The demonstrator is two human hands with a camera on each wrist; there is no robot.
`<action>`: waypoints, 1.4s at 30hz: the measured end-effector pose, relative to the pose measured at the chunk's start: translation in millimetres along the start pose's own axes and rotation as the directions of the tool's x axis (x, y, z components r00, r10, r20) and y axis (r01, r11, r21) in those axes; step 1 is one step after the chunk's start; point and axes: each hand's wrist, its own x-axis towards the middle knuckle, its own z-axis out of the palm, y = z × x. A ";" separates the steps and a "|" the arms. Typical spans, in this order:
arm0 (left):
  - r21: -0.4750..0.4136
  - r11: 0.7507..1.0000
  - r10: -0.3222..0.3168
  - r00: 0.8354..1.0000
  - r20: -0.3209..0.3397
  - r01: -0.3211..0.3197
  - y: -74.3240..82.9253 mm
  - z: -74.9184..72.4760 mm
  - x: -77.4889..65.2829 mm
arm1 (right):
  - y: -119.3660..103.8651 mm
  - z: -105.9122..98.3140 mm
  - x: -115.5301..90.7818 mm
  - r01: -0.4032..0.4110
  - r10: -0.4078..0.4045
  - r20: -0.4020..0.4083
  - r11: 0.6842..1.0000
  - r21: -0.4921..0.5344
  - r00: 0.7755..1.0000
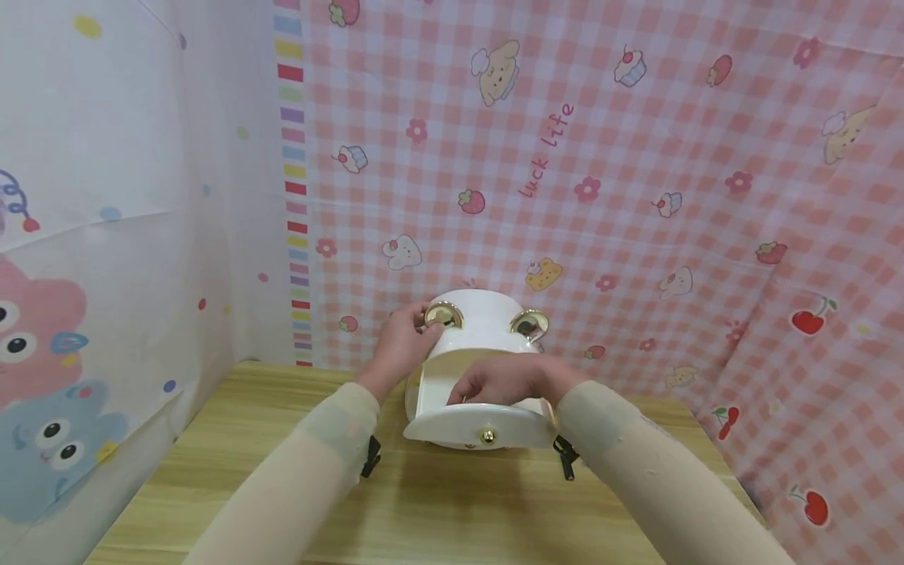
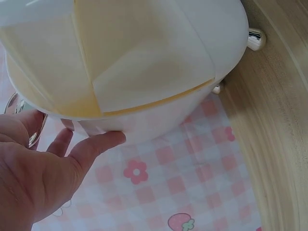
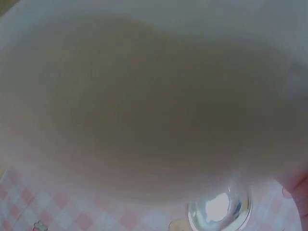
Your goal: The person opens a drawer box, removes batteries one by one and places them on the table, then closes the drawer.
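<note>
A white, rounded storage box (image 1: 487, 322) stands on the table, with two gold-rimmed rings like eyes on top. Its front drawer (image 1: 438, 428), with a round gold knob (image 1: 488, 435), is pulled out. My left hand (image 1: 402, 345) holds the box's upper left side at the left ring (image 1: 443, 315); in the left wrist view its fingers lie against the outer wall. Bent over the drawer, my right hand (image 1: 501, 380) reaches inside with its fingertips low behind the drawer front. I cannot tell whether those fingers hold something. The right wrist view is mostly blurred white surface.
The box rests on a wood-grain table (image 1: 452, 502) near its back edge. Behind it hangs a pink checked cloth (image 1: 452, 165); a white cloth with cartoon figures (image 1: 127, 259) covers the left side. Small gold feet (image 2: 256, 39) support the box.
</note>
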 end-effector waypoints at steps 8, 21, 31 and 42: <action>-0.004 1.000 -0.013 1.000 0.003 0.013 -2.2 1.4 -2.3 | -14.4 3.9 17.2 0.050 -0.050 0.027 0.999 0.000 0.998; -0.001 1.000 -0.002 1.000 -0.008 0.002 1.3 0.7 -0.8 | -8.1 -4.8 -12.3 -0.152 0.148 -0.034 0.948 -0.280 0.988; 0.012 1.000 -0.011 1.000 -0.002 0.011 3.1 -1.4 -0.5 | -14.1 -7.2 -31.6 -0.353 0.352 -0.065 0.874 -0.335 0.934; 0.003 1.000 -0.016 1.000 -0.002 0.016 1.4 -0.2 -1.1 | -10.3 -4.0 -29.4 -0.281 0.276 -0.072 0.872 -0.401 0.958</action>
